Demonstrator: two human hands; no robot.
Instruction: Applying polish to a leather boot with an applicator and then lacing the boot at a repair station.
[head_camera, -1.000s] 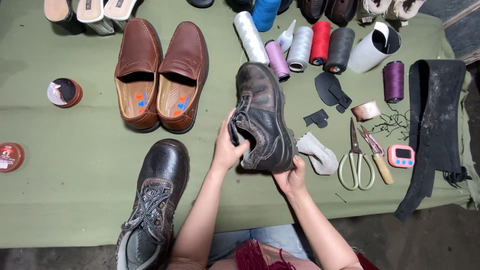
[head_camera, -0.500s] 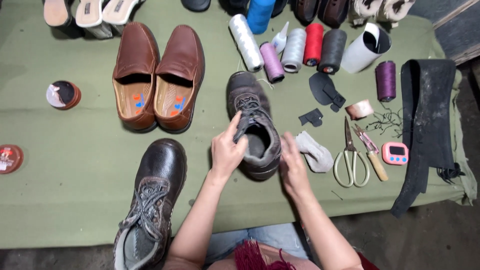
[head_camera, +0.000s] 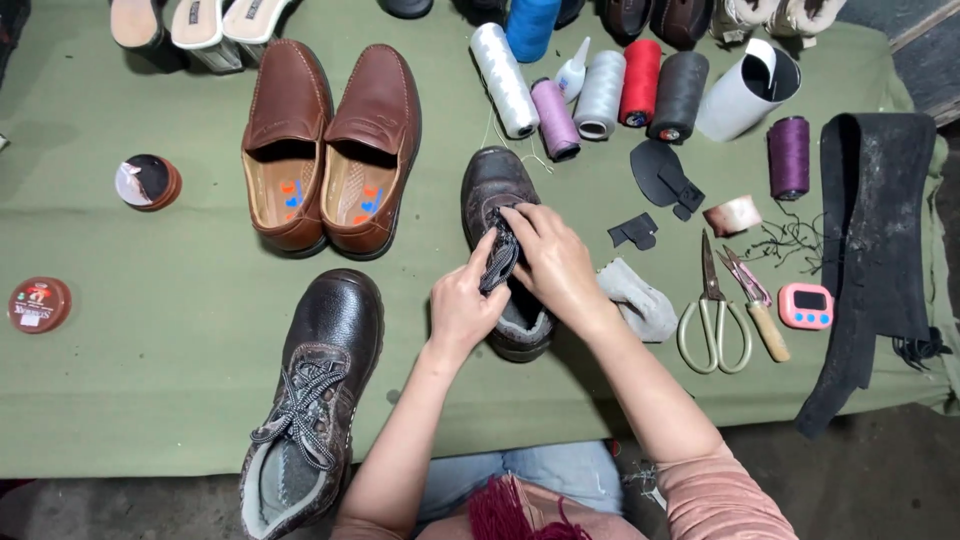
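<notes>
Worn dark-brown leather boot (head_camera: 497, 215) upright on green cloth (head_camera: 150, 400), toe away from the person. Left hand (head_camera: 462, 308) pinches the boot's tongue (head_camera: 499, 265) at the opening; right hand (head_camera: 556, 262) rests over the laces, fingers curled and pressed together. Round red tin (head_camera: 38, 304) with pale label at cloth's left edge; pink rectangular timer (head_camera: 805, 305) well right of the boot
</notes>
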